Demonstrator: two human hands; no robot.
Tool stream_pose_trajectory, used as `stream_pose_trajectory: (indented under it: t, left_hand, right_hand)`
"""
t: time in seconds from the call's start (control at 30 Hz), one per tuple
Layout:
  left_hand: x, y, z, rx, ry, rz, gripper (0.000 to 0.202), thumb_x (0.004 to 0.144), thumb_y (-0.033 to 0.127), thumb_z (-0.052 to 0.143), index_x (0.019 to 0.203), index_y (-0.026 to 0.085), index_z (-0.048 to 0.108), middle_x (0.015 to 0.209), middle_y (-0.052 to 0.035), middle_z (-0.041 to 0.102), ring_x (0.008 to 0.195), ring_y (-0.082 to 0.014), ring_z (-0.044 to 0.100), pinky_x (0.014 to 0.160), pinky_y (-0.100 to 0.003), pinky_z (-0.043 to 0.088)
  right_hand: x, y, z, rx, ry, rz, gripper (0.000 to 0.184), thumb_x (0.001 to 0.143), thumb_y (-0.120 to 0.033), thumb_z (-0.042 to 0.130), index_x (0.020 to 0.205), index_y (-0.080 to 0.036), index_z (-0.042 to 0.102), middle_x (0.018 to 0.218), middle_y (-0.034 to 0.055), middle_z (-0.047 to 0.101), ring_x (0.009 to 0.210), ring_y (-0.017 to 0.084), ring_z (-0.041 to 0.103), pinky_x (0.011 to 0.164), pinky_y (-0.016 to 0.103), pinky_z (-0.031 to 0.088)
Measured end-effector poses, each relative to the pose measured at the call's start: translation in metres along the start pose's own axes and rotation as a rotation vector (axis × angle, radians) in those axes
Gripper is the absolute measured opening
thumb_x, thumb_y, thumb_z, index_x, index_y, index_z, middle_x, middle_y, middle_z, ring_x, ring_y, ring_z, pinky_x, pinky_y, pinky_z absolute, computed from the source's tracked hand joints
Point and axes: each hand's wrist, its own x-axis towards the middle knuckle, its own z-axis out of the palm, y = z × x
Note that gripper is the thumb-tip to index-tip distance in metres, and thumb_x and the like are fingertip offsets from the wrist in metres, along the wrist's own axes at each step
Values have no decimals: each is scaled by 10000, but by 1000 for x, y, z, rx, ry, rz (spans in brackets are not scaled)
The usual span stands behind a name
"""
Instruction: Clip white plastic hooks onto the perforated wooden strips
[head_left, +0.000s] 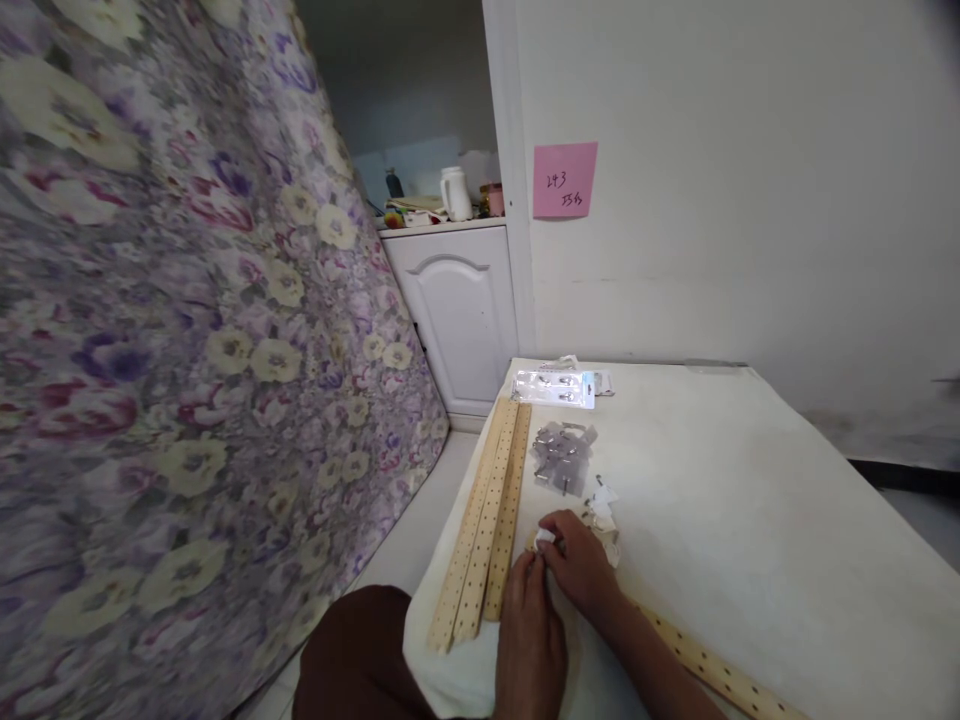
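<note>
My right hand [581, 562] pinches a small white piece [545, 537], perhaps an adhesive hook or its backing paper. Beside it, my left hand [527, 630] has its fingers together, their tips at a light tan end that looks like wood. A wooden strip with rows of holes [712, 668] runs out from under my right forearm; my hands hide its middle. Just beyond my right hand lie loose white papers and small metal hooks [602, 508]. Farther back is a pile of clear adhesive hooks [561, 458].
Several perforated wooden strips [480, 545] lie lengthwise along the left side of the white-covered table [750, 480]. Clear plastic packaging [553, 388] sits at the far edge. A floral curtain [210, 350] hangs at left, and a white cabinet [459, 310] stands behind.
</note>
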Motion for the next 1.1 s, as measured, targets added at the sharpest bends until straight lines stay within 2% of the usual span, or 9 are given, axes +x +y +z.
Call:
stream_pose_trajectory:
  t: [0.27,0.47,0.7,0.83,0.97,1.1]
  left_hand:
    - [0,-3,1,43,-22,15,546,843,98,393,1384,159,367,1392,-161,435,1304,-272,402,1026,-495,428]
    - [0,-4,3,42,13,25,554,825,76,383,1372,163,377,1381,-162,437,1299,-274,405,1026,-498,425]
    - [5,4,-6,6,26,31,538,820,63,370,1345,180,396,1358,-154,440,1283,-269,417,1004,-497,442]
    - [8,10,-13,-27,-1,11,474,813,60,379,1265,173,466,1349,-150,437,1284,-261,411,1018,-492,429]
    - [9,14,-17,-53,-6,-1,427,814,63,395,1213,174,500,1347,-142,427,1287,-256,401,1031,-491,411]
    - [9,15,-17,-79,0,-11,389,822,63,391,1171,177,518,1336,-137,412,1290,-253,382,1042,-493,389]
  right_hand:
    - [1,0,2,-34,-6,23,131,755,-200,511,866,-218,577,865,33,631,837,203,603,729,312,464]
    - [1,1,4,-12,11,-26,180,753,-188,507,908,-204,597,888,45,639,825,202,608,737,317,476]
    - [0,4,5,17,48,-54,223,770,-172,487,964,-201,592,925,54,652,837,188,624,767,309,496]
    - [1,3,2,29,78,-68,268,779,-155,459,1020,-174,575,968,78,636,860,181,616,799,315,501]
    - [-9,-1,-23,22,99,-83,284,786,-172,466,1049,-169,572,995,81,621,869,184,605,804,330,501]
    - [-45,10,-73,-32,62,-55,240,813,-251,497,1029,-213,595,978,59,636,864,194,612,772,328,511]
